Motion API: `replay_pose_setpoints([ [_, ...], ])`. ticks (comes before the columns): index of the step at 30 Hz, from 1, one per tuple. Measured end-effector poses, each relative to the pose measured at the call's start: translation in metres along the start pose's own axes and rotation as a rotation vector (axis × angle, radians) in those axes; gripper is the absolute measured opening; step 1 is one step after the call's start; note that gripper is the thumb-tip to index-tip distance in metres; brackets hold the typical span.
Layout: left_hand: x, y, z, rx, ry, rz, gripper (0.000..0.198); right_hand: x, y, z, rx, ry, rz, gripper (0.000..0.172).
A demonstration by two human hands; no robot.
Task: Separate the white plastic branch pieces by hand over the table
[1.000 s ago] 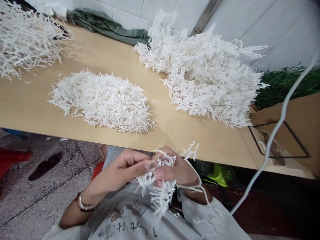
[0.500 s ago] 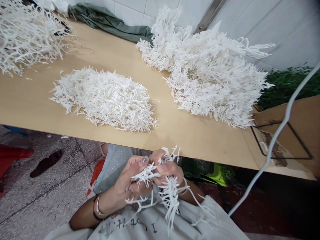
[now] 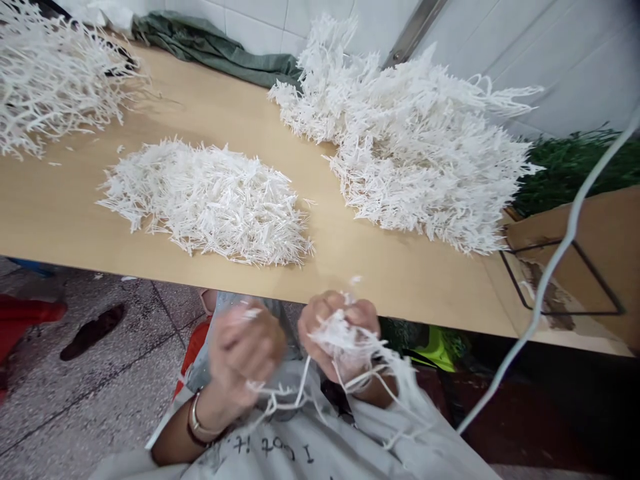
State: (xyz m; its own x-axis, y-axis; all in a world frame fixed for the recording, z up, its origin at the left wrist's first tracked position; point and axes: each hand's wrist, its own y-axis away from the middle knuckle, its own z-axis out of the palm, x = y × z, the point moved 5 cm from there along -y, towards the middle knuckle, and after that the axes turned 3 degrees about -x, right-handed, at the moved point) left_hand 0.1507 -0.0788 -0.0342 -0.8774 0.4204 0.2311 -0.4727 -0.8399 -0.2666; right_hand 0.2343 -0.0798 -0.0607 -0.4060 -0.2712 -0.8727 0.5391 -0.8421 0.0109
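Note:
Below the front edge of the wooden table (image 3: pixel 410 280), over my lap, both hands work on white plastic sprigs. My left hand (image 3: pixel 243 350), blurred by motion, is curled round a thin white sprig (image 3: pixel 280 397) that trails down and to the right. My right hand (image 3: pixel 337 333) is closed on a bunch of white branch pieces (image 3: pixel 350 347), whose strands hang over my wrist. The two hands are a short gap apart. On the table ahead lies a flat heap of short white pieces (image 3: pixel 210 200).
A large mound of white branches (image 3: pixel 420 153) fills the table's back right, another pile (image 3: pixel 45 87) the far left. A green cloth (image 3: pixel 215 50) lies by the tiled wall. A cardboard box (image 3: pixel 590 253) with green sprigs stands right; a white wire (image 3: pixel 560 253) crosses it.
My hands have pulled apart: the left moved left and down with a thin sprig, the right stayed up with the bunch. Both are now blurred by quick motion.

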Motion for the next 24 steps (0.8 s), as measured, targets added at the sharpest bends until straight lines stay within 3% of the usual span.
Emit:
replay_pose_setpoints([
  [2, 0.017, -0.004, 0.006, -0.099, -0.077, 0.148, 0.051, -0.013, -0.001, 0.004, 0.054, -0.109, -0.186, 0.052],
  [4, 0.027, -0.009, 0.012, -0.126, -0.316, 0.247, 0.048, -0.022, -0.001, 0.009, 0.104, -0.143, -0.332, 0.041],
  [9, 0.051, -0.030, 0.017, 0.230, -1.250, 0.447, 0.040, -0.026, 0.003, 0.003, 0.341, 0.005, -0.387, 0.022],
  [13, 0.079, -0.074, 0.018, 0.291, -1.937, 0.472, 0.037, -0.026, 0.009, -0.012, 0.503, 0.050, -0.371, 0.022],
  [19, 0.116, -0.124, 0.003, 0.446, -2.157, 0.515, 0.028, -0.039, 0.010, -0.020, 0.557, 0.211, -0.379, 0.024],
  [21, 0.120, -0.129, 0.001, 0.445, -2.236, 0.548, 0.030, -0.042, 0.011, -0.022, 0.589, 0.267, -0.359, 0.027],
  [24, 0.122, -0.133, -0.002, 0.352, -2.327, 0.601, 0.040, -0.045, 0.014, -0.023, 0.639, 0.250, -0.395, 0.029],
])
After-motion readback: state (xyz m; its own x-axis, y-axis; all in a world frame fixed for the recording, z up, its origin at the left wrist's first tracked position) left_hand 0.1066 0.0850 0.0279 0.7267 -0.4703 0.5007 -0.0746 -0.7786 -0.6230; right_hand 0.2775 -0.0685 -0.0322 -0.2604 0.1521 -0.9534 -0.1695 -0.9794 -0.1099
